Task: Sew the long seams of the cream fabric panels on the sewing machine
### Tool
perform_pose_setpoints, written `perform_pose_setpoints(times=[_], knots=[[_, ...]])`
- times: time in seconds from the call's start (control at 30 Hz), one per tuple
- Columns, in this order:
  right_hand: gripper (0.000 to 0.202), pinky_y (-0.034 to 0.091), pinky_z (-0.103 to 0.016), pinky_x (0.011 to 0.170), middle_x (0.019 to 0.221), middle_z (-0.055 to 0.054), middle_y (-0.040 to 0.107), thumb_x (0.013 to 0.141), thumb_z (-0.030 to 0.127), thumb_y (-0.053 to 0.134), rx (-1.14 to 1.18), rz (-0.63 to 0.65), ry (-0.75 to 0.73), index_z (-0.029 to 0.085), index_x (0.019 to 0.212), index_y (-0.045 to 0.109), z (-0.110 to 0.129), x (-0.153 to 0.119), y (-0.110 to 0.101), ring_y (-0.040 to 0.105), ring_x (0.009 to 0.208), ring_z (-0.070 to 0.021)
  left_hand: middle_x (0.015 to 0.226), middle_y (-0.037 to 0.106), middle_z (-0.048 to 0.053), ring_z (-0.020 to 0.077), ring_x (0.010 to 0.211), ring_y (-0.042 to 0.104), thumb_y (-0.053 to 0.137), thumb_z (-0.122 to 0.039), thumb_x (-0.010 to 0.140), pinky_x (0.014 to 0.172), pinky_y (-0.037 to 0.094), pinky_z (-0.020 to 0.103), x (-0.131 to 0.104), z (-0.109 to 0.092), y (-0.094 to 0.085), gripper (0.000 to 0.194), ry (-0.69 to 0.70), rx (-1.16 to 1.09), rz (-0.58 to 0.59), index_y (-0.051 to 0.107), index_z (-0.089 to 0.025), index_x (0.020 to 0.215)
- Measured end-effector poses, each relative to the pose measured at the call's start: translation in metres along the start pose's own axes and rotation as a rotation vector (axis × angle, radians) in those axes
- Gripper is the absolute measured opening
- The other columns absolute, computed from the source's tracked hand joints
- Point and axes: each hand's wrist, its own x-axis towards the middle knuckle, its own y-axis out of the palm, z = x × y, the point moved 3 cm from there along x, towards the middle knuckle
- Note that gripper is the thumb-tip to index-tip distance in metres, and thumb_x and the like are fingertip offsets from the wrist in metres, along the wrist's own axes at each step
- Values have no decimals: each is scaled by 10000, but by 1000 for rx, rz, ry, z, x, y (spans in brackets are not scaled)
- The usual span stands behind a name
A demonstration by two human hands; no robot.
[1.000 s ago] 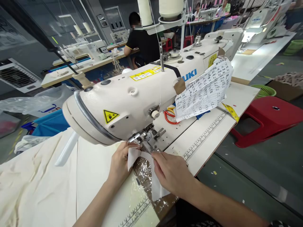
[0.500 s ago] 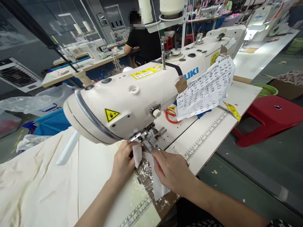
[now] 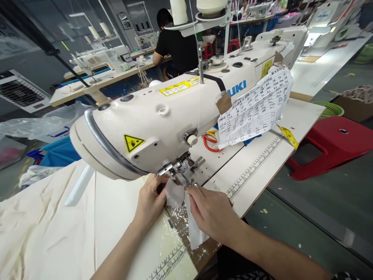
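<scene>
The white cloth point(image 3: 175, 195) lies at the front of the sewing machine point(image 3: 145, 120), just beneath its metal presser parts point(image 3: 182, 166). A rounded flap sits beside my left fingers, and a strip runs down by my right hand. My left grip point(image 3: 151, 199) is closed in a pinch on the cloth's edge near the presser parts; my right grip point(image 3: 214, 212) pinches it too, fingertips together — the very tips are partly hidden.

Below the machine's head, shiny clear film point(image 3: 182, 222) shows between my hands, over the counter point(image 3: 250, 171) with its printed rulers. Beneath the machine's arm are red-handled scissors point(image 3: 212, 144); on the arm's near side hangs a handwritten sheet point(image 3: 256, 109), a yellow tape measure point(image 3: 288, 137) just beyond it. Cream fabric point(image 3: 43, 217) spreads left of the machine — a red stool point(image 3: 332, 144) stands to its right, and a person in black point(image 3: 177, 50) sits behind it.
</scene>
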Motion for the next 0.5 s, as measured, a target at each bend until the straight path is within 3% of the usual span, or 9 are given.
perform_pose_setpoints(times=[0.17,0.33,0.5], knots=[[248,415,-315,501,836,-69,667,1000,153,361,-22,14,7,129,1138,565,1,2,1,662,715,-216,897,676,48,181,841,655,552,-302,915,699,525,290,-2,-2,0,164,86,47,-38,635,-202,816],[263,450,-320,529,914,-81,691,1008,150,388,-55,-3,4,114,1217,542,1,5,7,675,753,-219,925,661,65,190,887,621,535,-131,929,760,527,318,-3,-9,2,87,398,178,-67,609,-176,925],[253,445,-318,525,869,-78,707,969,144,421,14,-47,47,130,1191,541,-1,-20,-3,675,682,-225,1026,618,117,206,935,581,475,-45,931,788,540,340,-8,-21,0,173,499,258,28,590,-115,1039]])
